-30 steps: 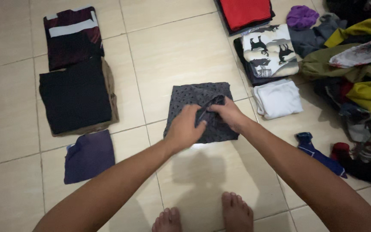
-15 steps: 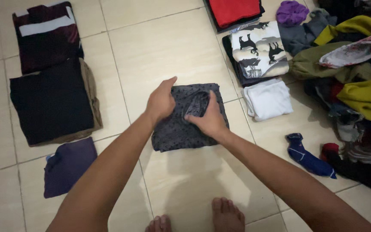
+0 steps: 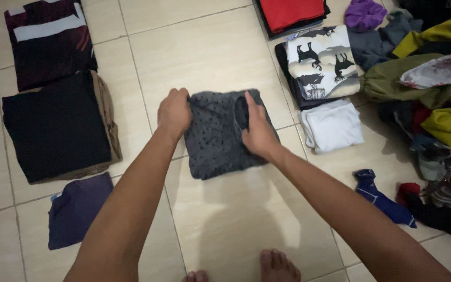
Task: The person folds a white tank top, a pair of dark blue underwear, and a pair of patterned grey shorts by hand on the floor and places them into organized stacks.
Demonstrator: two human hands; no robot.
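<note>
A: Down at the bottom we see our bare feet [image 3: 277, 266] on the tiled floor [image 3: 225, 219], and just ahead lies the grey spotted garment [image 3: 220, 141], folded into a compact block.

B: Our left hand [image 3: 174, 112] grips its upper left corner, fingers curled tight on the cloth. Our right hand [image 3: 258, 130] presses flat on the right side, fingers together and straight.

A: To the left we have the dark purple piece [image 3: 74, 209], then the black folded stack [image 3: 56, 125] and the maroon striped shirt [image 3: 48, 36] beyond.

B: On the right, a blue sock [image 3: 379, 198], a white folded cloth [image 3: 332, 125], the animal-print top [image 3: 322, 62], and a loose heap of clothes [image 3: 434, 78]. Farthest off, something red [image 3: 294, 11], probably a folded shirt.
</note>
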